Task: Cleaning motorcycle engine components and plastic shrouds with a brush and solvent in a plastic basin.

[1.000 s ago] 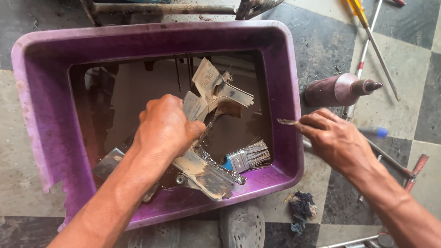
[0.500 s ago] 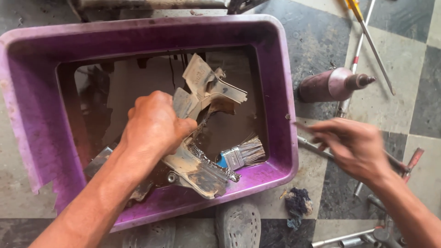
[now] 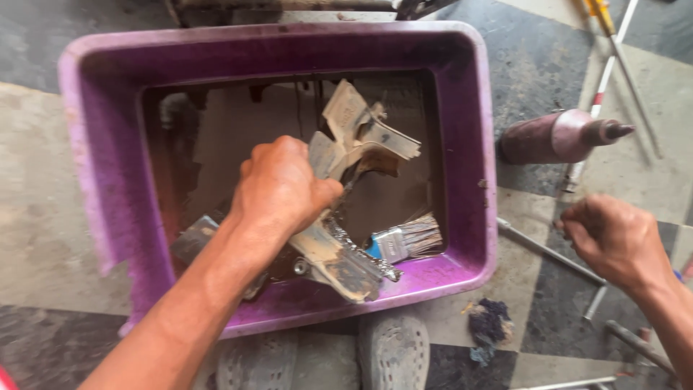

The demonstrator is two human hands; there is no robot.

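Note:
A purple plastic tub (image 3: 289, 36) holds dark brown liquid. My left hand (image 3: 281, 188) reaches into it and grips a grimy, angular metal part (image 3: 361, 130) that sticks up out of the liquid. A blue-handled paintbrush (image 3: 408, 240) lies in the tub's near right corner, beside the part's lower end. My right hand (image 3: 617, 238) is outside the tub to the right, above the floor, with its fingers curled shut. Only a blue handle tip (image 3: 677, 274) of a thin tool shows behind it, and the view there is blurred.
A dirty maroon squeeze bottle (image 3: 556, 136) lies on the checkered floor right of the tub. Metal rods (image 3: 548, 251) and a yellow-handled tool (image 3: 603, 18) lie around it. A dark rag (image 3: 491, 325) and a sandal (image 3: 393, 354) sit by the tub's near edge.
My right hand has drawn back from the tub's right rim, lower and further right over the floor. The left hand keeps its grip on the metal part. The view shifted.

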